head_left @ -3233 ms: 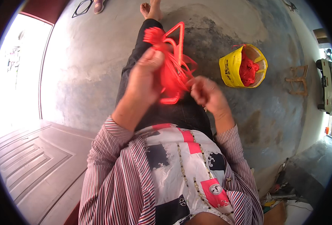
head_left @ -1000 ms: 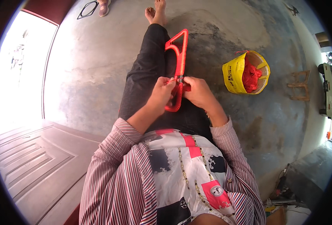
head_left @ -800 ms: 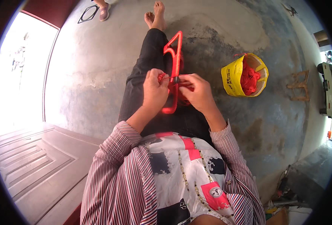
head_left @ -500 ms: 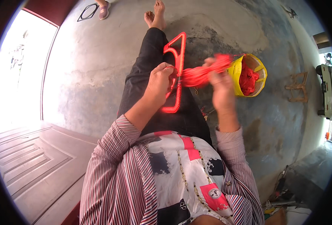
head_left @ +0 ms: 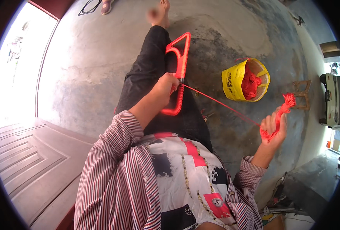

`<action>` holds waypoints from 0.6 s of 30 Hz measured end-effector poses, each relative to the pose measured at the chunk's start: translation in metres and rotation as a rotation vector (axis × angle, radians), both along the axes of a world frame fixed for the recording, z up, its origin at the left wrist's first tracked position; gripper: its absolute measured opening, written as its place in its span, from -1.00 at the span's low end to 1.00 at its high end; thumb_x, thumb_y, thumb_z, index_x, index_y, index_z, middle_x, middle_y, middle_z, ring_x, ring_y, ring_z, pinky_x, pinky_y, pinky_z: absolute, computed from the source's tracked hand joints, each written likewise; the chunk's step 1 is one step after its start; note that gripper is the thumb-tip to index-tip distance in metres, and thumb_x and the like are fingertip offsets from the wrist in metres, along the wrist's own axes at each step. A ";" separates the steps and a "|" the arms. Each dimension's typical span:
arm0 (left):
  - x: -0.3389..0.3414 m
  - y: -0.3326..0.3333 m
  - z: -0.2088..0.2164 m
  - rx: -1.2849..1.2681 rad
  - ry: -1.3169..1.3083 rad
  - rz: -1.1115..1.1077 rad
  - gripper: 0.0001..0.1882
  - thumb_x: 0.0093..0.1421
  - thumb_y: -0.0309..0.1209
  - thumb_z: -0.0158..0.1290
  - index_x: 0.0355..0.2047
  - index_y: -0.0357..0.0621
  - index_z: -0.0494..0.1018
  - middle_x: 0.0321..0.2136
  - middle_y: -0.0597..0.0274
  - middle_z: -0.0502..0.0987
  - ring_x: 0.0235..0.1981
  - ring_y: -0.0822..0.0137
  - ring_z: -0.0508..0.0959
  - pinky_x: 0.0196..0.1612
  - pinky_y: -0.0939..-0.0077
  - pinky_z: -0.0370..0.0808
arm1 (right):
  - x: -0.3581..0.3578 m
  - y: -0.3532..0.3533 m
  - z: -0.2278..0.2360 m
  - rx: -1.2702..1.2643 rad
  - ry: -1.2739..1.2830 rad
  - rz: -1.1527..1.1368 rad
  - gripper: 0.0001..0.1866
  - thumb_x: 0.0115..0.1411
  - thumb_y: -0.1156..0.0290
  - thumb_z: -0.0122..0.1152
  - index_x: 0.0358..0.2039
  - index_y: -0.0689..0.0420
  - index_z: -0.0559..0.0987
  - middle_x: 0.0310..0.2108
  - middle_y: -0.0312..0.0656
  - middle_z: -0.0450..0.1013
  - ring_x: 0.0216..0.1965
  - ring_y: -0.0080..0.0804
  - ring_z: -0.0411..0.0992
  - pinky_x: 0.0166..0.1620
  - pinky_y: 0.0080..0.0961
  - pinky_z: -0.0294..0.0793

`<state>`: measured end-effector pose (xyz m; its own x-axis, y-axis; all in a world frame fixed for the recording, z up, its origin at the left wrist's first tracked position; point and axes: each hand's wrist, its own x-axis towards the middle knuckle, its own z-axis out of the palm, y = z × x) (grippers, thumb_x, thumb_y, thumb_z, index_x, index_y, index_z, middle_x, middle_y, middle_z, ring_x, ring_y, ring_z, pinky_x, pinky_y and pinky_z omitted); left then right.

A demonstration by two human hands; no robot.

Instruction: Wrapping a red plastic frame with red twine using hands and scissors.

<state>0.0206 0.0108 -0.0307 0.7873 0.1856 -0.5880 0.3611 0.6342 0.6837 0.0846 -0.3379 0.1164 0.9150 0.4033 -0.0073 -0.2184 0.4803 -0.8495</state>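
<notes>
Grasping done by left hand (head_left: 166,86): red frame (head_left: 182,63) held at dark band (head_left: 181,81), over dark trousers (head_left: 143,69). Bundle of red cord (head_left: 289,100) clenched in right hand (head_left: 281,132), well off to right; strand (head_left: 212,98) stretched straight between bundle and frame. Yellow bag (head_left: 232,76), red heap (head_left: 250,85) inside, set on floor (head_left: 231,42) right of frame.

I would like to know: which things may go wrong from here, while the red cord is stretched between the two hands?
A hard pull on the red cord, which looks taut, might twist the red ridged frame in the left hand. The cord bundle in the right hand has loops sticking out, so these could perhaps slip or tangle.
</notes>
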 end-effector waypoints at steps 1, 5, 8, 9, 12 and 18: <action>-0.001 0.001 0.000 -0.109 -0.042 -0.018 -0.74 -0.18 -0.67 -0.13 -0.40 -0.22 0.36 -0.52 0.30 0.39 -0.49 0.44 0.34 -0.38 0.62 0.27 | 0.002 -0.008 -0.008 0.004 0.035 -0.195 -0.75 0.38 0.23 -0.12 -0.19 0.16 0.37 -0.77 -0.43 0.06 -0.79 -0.68 -0.04 -0.67 -0.65 0.00; -0.004 -0.005 0.003 -0.052 0.024 0.115 -0.72 -0.19 -0.69 -0.11 -0.40 -0.21 0.36 -0.50 0.31 0.42 -0.49 0.45 0.35 -0.38 0.62 0.26 | 0.003 -0.022 -0.049 -0.112 0.042 -0.236 -0.79 0.36 0.25 -0.07 -0.25 0.13 0.40 -0.76 -0.45 0.05 -0.79 -0.70 -0.07 -0.69 -0.67 -0.04; -0.006 -0.008 0.009 -0.080 -0.050 0.038 -0.70 -0.17 -0.67 -0.05 -0.34 -0.21 0.38 -0.46 0.31 0.43 -0.44 0.45 0.38 -0.33 0.63 0.29 | 0.011 -0.014 -0.076 -0.352 0.162 -0.494 -0.81 0.34 0.23 -0.01 -0.29 0.08 0.43 -0.75 -0.47 0.06 -0.77 -0.71 -0.05 -0.69 -0.68 -0.04; -0.007 -0.009 0.012 -0.040 -0.030 0.057 -0.67 -0.15 -0.66 -0.03 -0.28 -0.22 0.39 -0.41 0.30 0.44 -0.40 0.45 0.39 -0.30 0.63 0.30 | 0.014 -0.009 -0.083 -0.337 0.247 -0.554 -0.80 0.30 0.18 0.07 -0.28 0.04 0.46 -0.73 -0.47 0.08 -0.75 -0.72 -0.01 -0.68 -0.68 -0.01; -0.013 -0.012 0.027 0.202 0.057 0.100 -0.64 -0.08 -0.58 0.04 -0.19 -0.23 0.44 -0.28 0.20 0.45 -0.26 0.36 0.42 -0.17 0.57 0.37 | 0.013 0.015 -0.097 -0.200 0.320 -0.396 -0.77 0.28 0.18 0.10 -0.24 0.08 0.48 -0.70 -0.45 0.15 -0.74 -0.70 0.05 -0.67 -0.67 0.06; -0.036 -0.036 0.083 1.343 -0.794 -0.398 -0.69 0.00 -0.34 0.22 -0.24 -0.19 0.51 -0.17 0.03 0.47 -0.11 0.01 0.44 -0.02 0.27 0.38 | -0.042 0.116 -0.102 -0.060 0.474 0.240 -0.65 0.31 0.15 0.00 -0.15 0.21 0.43 -0.49 -0.24 0.41 -0.53 -0.44 0.44 -0.46 -0.54 0.48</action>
